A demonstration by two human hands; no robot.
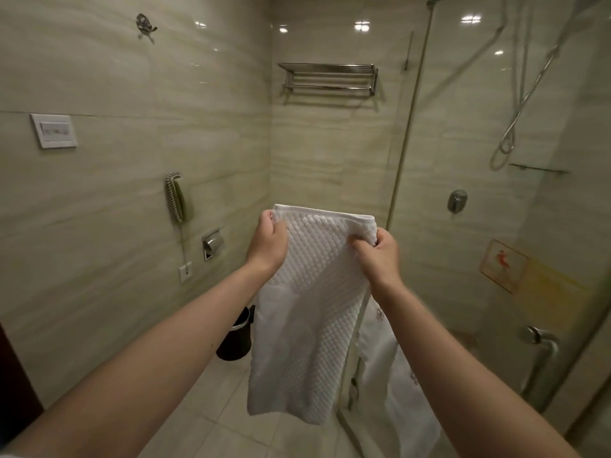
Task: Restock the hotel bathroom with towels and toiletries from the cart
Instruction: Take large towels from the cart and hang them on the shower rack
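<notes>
A white towel (307, 312) with a raised dotted weave hangs in front of me, folded lengthwise. My left hand (269, 241) grips its top left corner. My right hand (377, 252) pinches its top right corner. Both hands hold the top edge level at about chest height, and the towel drops freely toward the floor. A chrome towel rack (327, 79) is fixed high on the back wall, above and beyond the towel, with nothing on it. No cart is in view.
A glass shower partition (406, 143) stands right of the towel, with a door handle (542, 342) at lower right. Another white cloth (393, 375) hangs behind my right forearm. A black bin (236, 338) sits on the floor. A wall phone (175, 198) and paper holder (213, 242) are on the left wall.
</notes>
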